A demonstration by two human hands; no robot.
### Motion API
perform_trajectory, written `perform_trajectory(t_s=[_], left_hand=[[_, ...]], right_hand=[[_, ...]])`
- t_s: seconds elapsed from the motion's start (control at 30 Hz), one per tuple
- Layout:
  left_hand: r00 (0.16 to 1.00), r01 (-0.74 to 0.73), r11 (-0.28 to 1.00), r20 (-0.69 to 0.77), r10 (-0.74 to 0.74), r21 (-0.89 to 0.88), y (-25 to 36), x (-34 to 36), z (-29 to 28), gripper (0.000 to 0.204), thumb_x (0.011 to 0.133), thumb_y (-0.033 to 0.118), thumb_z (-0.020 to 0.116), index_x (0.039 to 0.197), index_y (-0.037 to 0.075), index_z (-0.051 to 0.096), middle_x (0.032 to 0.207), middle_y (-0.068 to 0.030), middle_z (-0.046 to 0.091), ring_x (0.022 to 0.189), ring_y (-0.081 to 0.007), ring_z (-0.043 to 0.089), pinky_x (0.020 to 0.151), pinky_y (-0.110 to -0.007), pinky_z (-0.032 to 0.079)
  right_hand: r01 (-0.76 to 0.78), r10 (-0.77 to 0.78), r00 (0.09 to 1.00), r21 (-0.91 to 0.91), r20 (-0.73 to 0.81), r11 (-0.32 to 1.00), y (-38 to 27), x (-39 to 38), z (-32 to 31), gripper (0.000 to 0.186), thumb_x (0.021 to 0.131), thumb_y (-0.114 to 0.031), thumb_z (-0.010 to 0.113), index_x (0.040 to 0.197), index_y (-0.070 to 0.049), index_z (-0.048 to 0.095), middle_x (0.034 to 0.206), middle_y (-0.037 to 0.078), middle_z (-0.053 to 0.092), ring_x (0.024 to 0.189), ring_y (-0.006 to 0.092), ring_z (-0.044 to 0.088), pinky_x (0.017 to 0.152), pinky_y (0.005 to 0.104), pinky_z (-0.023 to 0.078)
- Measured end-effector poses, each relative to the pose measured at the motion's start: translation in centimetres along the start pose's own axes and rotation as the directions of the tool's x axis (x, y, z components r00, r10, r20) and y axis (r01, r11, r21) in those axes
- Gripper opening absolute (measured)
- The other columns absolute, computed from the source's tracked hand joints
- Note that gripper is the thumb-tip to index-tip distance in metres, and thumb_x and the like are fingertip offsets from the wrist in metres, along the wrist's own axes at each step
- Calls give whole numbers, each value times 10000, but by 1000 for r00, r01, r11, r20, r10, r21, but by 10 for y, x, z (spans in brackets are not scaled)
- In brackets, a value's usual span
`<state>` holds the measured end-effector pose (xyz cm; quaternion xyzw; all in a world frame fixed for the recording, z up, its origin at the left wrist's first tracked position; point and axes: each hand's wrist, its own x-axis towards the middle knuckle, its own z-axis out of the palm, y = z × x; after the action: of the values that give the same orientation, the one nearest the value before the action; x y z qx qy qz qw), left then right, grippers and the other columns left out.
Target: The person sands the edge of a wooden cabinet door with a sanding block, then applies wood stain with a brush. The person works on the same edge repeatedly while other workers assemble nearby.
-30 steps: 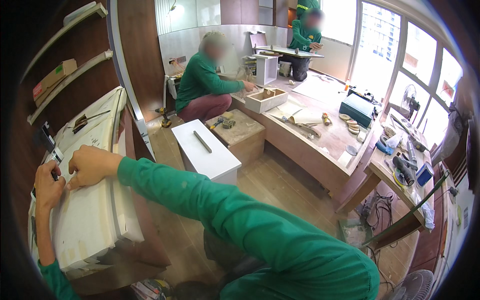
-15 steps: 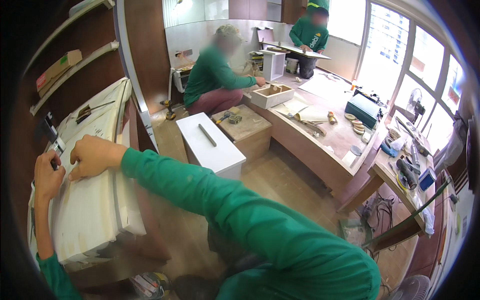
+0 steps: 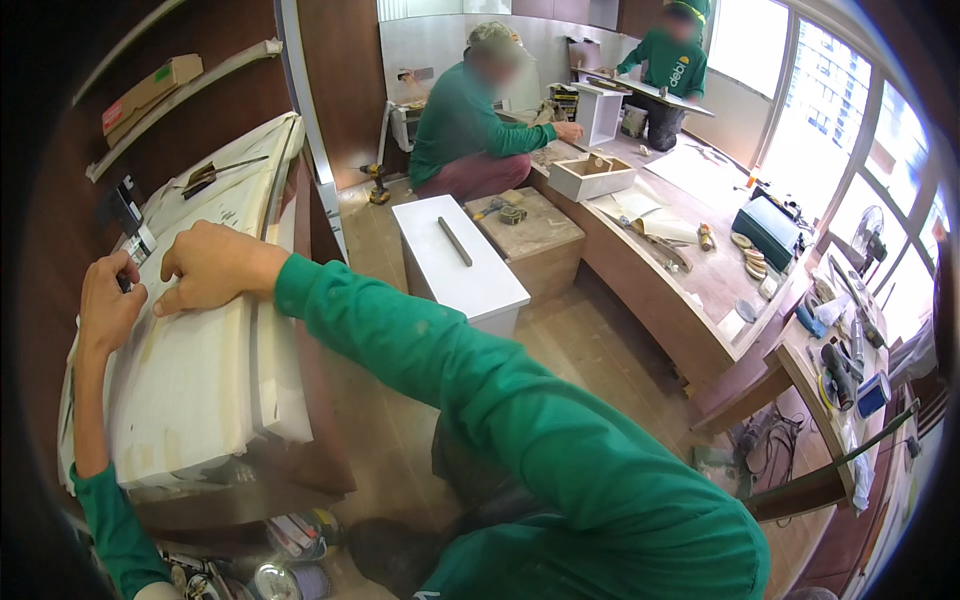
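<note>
A long white panel (image 3: 205, 370) covered in pale wrap lies on a dark wooden unit at my left. My right hand (image 3: 210, 265) presses flat on the panel's top, fingers spread toward the left. My left hand (image 3: 108, 300) sits at the panel's left edge, fingers curled around a small dark object (image 3: 128, 215) that sticks up beside the wall. What exactly that object is I cannot make out. Both my sleeves are green.
A white box with a dark bar handle (image 3: 458, 262) stands on the floor mid-room beside a plywood block (image 3: 530, 235). A crouching person in green (image 3: 470, 125) works at a long wooden counter (image 3: 660, 280); another person (image 3: 675, 65) stands further back. Tools (image 3: 845, 350) lie on the right bench.
My view has shifted slightly; both hands stay on the panel's left end, with the right hand sliding a little nearer the left hand.
</note>
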<state>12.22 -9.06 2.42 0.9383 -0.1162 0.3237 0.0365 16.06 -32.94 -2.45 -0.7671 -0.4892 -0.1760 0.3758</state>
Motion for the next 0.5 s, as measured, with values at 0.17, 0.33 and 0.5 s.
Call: perform_trajectory(t_s=[0.17, 0.33, 0.5], left_hand=[[1000, -30, 1000, -11, 30, -9, -2, 0, 2, 187, 690, 84, 656, 799, -33, 560, 744, -205, 566, 706, -332, 553, 673, -431, 436], [997, -76, 996, 8, 76, 41, -8, -6, -7, 175, 685, 107, 660, 783, -27, 603, 768, -218, 607, 757, -360, 593, 692, -458, 452], [995, -99, 989, 30, 97, 113, 6, 2, 3, 208, 678, 163, 687, 786, -11, 656, 762, -218, 654, 738, -367, 633, 707, -466, 496]], right_hand=[[-1, 1, 1000, -7, 1, 1000, 1, 0, 1, 643, 784, -516, 750, 1127, 27, 747, 1038, 236, 747, 993, 392, 716, 915, 407, 560], [73, -73, 997, -33, 7, 997, -4, 7, 6, 625, 797, -489, 756, 1136, 36, 738, 1039, 241, 745, 996, 387, 718, 914, 406, 561], [207, -134, 870, 104, -475, 973, 9, -24, -25, 307, 899, -230, 716, 1107, -6, 746, 1051, 128, 763, 960, 229, 729, 871, 342, 565]])
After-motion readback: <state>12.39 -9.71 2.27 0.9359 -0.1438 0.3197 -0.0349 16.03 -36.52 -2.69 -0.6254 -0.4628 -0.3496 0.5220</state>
